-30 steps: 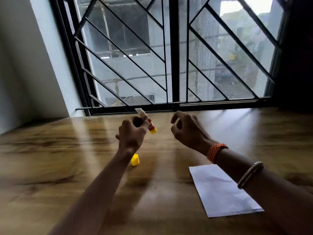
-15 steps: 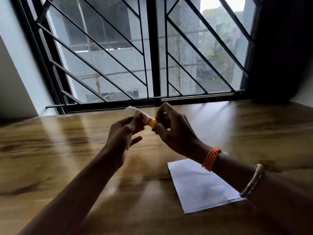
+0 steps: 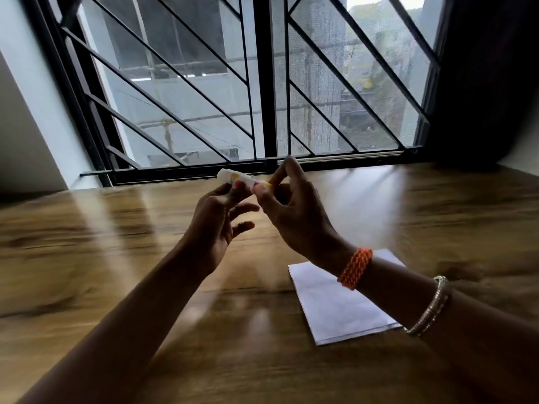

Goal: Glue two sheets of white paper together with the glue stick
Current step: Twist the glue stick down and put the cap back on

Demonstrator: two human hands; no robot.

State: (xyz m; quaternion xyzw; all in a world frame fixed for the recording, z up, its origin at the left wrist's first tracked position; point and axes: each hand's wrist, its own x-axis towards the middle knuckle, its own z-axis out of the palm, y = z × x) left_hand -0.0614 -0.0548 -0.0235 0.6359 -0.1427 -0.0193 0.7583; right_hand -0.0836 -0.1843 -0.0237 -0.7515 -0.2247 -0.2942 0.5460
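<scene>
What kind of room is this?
Probably a room in a home, upstairs: a wooden table sits against a barred window looking out on buildings, with white paper lying on it.

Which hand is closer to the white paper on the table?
The right hand. Its wrist passes over the white paper's far edge, while the left hand is raised off to the paper's left, holding the glue stick.

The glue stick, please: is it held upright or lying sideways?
Sideways: the glue stick lies nearly level above the table, left hand at its middle, right hand pinching its yellow end.
</scene>
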